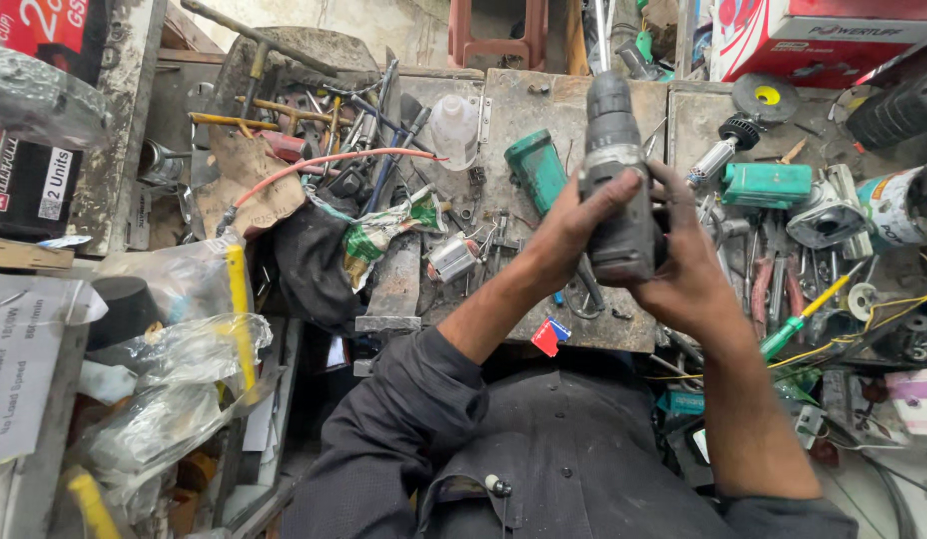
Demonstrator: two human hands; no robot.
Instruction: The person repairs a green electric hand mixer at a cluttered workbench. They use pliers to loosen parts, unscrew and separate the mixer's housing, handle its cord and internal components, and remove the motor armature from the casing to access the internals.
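Both hands wrapped around 1 dark drill body (615,190), held upright above the cluttered bench (523,110): left hand (568,235) clamped on its left flank, right hand (688,269) closed around the right. Could slip onto loose parts below if either grip loosens. Nearby: 2 green housings, one (536,168) left, one (766,184) right; 1 green-handled screwdriver (803,319).

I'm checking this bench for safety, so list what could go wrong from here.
1. Both hands, left and right, grip the dark drill body; if it spins up, fingers near the chuck could be caught.
2. The drill hangs over loose parts and the green tool housing; a slip could knock them off the workbench.
3. The yellow wires near the right forearm might snag.
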